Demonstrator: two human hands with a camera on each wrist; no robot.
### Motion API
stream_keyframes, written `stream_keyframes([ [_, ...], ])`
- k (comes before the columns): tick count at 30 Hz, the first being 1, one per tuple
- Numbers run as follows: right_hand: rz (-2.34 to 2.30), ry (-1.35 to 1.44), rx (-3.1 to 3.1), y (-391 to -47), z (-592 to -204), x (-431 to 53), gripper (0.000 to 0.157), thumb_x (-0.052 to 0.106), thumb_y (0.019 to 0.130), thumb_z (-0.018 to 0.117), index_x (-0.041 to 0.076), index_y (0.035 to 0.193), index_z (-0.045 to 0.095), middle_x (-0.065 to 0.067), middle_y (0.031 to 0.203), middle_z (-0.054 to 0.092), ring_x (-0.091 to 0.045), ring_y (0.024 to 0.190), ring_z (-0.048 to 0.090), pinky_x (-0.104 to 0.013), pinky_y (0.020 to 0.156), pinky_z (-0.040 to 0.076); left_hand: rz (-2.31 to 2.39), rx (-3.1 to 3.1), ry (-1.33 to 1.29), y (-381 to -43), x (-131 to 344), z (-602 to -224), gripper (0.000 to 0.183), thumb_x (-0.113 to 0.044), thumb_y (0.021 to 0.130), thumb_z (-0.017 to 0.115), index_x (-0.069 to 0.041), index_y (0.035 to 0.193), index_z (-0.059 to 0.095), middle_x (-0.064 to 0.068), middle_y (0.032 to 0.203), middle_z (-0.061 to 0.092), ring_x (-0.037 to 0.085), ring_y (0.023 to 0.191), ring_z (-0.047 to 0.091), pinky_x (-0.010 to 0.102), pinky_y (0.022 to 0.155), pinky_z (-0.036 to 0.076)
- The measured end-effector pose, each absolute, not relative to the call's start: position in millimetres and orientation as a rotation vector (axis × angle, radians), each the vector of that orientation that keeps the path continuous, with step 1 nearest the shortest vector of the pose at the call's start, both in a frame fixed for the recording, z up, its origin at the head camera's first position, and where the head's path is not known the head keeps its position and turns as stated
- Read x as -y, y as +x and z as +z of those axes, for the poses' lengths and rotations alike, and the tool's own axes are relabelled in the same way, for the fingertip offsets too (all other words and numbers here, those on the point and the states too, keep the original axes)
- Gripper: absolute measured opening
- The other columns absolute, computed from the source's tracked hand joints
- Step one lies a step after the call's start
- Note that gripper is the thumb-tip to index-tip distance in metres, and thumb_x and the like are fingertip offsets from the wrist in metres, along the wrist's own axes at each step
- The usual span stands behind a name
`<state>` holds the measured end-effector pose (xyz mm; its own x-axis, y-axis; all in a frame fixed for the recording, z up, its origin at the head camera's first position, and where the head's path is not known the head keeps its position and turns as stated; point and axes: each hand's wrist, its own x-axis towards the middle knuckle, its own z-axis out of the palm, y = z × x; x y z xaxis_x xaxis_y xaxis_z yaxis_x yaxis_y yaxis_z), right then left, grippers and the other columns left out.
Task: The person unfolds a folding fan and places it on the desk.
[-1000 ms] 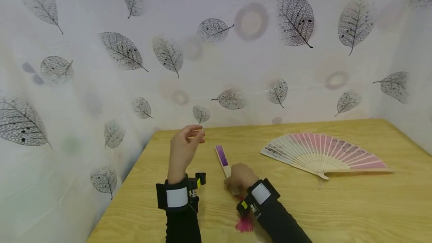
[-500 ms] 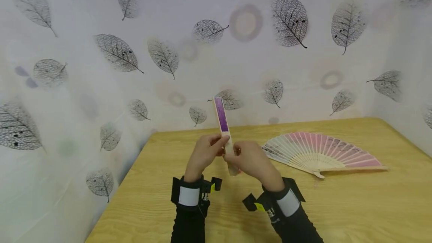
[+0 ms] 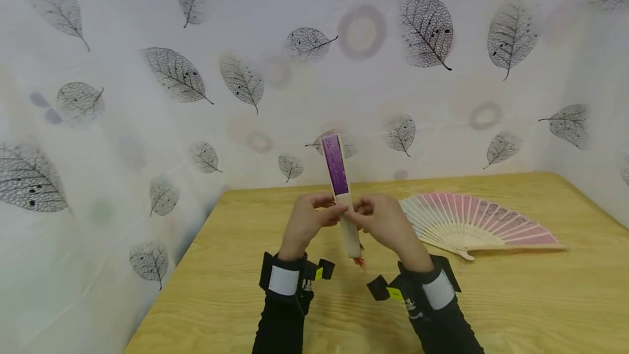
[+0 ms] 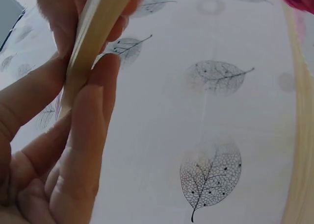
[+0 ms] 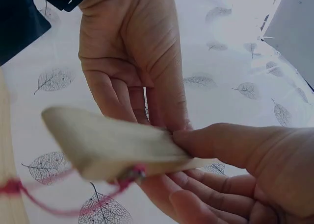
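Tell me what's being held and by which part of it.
A folded hand fan, pinched just below its purple panel by the left hand and the right hand.

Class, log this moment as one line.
left grip: pinching slim folded purple-cream wooden fan | right grip: pinching same fan | pink-white wood-ribbed fan: spread open on yellow wood-grain table

Folded purple-and-cream fan (image 3: 342,193), tilted, held mid-air
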<state>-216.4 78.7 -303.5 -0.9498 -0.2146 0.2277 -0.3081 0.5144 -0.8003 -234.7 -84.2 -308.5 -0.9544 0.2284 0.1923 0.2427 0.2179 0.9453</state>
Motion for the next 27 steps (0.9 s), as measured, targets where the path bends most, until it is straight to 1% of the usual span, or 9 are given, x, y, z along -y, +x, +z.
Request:
stream_keyframes([
  [4,1.344,0.373,2.665,-215.6,-303.0,-78.1,0.019,0.026,0.08,0.062,0.008,0.081,0.064,-0.004,0.07,0.063,-0.013,0.057,0.054,-0.029,0.048,0.045,-1.799,2.455,-0.369,-236.0,77.3,-311.1,0.033,-0.03,0.075,0.069,-0.002,0.091,0.067,0.015,0.083,0.066,0.017,0.067,0.062,0.031,0.063,0.055],
  [10,1.244,0.31,2.683,-216.1,-303.5,-74.0,0.018,0.024,0.078,0.062,0.007,0.077,0.062,-0.003,0.065,0.058,-0.013,0.053,0.047,-0.026,0.045,0.039,-1.754,2.428,-0.314,-237.2,73.4,-314.1,0.031,-0.029,0.074,0.069,0.0,0.085,0.066,0.015,0.078,0.067,0.016,0.06,0.062,0.029,0.057,0.055],
  [13,1.251,0.302,2.683,-216.2,-303.6,-72.9,0.018,0.024,0.077,0.063,0.006,0.077,0.062,-0.003,0.065,0.058,-0.013,0.053,0.046,-0.026,0.045,0.038,-1.762,2.438,-0.294,-237.0,73.8,-313.5,0.03,-0.028,0.077,0.067,-0.001,0.087,0.067,0.015,0.079,0.067,0.016,0.061,0.062,0.028,0.057,0.055],
  [19,1.232,0.285,2.655,-216.3,-303.6,-71.5,0.017,0.022,0.076,0.063,0.005,0.078,0.062,-0.004,0.067,0.059,-0.013,0.053,0.047,-0.026,0.046,0.04,-1.778,2.445,-0.273,-237.0,75.2,-311.0,0.03,-0.028,0.08,0.063,0.0,0.091,0.067,0.016,0.082,0.067,0.016,0.063,0.063,0.028,0.059,0.055],
  [27,1.201,0.249,2.618,-217.6,-304.6,-73.2,0.016,0.019,0.076,0.063,0.003,0.077,0.062,-0.006,0.067,0.062,-0.011,0.05,0.048,-0.026,0.043,0.039,-1.793,2.404,-0.275,-237.4,75.7,-311.4,0.028,-0.027,0.08,0.064,-0.003,0.094,0.068,0.016,0.083,0.067,0.017,0.064,0.063,0.028,0.06,0.055],
])
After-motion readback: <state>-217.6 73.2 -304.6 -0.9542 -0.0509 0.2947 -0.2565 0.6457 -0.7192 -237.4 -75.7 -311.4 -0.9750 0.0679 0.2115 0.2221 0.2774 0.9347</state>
